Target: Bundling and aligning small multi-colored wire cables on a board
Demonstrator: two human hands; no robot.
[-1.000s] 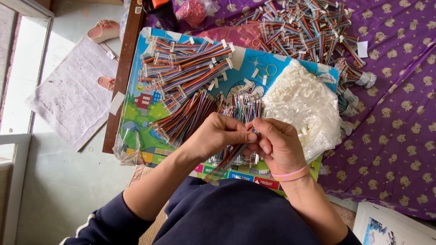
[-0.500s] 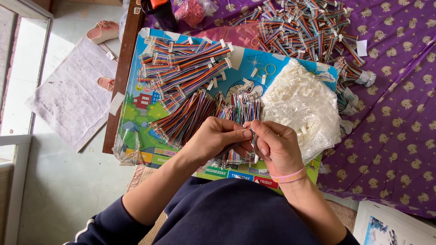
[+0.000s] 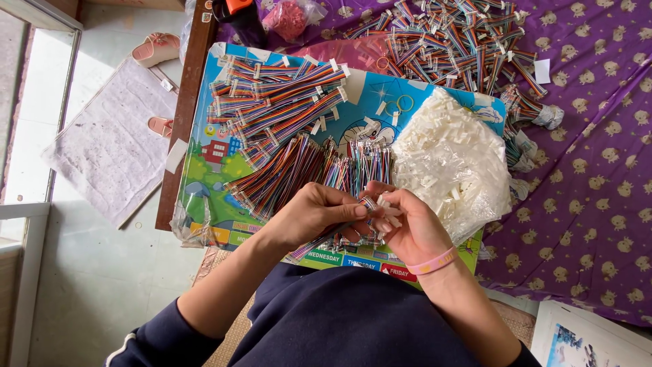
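Observation:
My left hand pinches the end of a rainbow ribbon cable whose strands run down under my fingers. My right hand, with a pink band on its wrist, holds a small white plastic connector against that cable end. Both hands meet over the near edge of a colourful picture board. Just beyond them lies a loose row of ribbon cables. A clear bag of white connectors sits right of my hands.
Bundled ribbon cables with white ends lie at the board's far side. A larger heap of cables rests on the purple patterned cloth. On the floor at left are a grey mat and pink slippers.
My hands have stayed in place over the board's near edge. The fingers have shifted slightly, bringing the white connector closer against the cable end.

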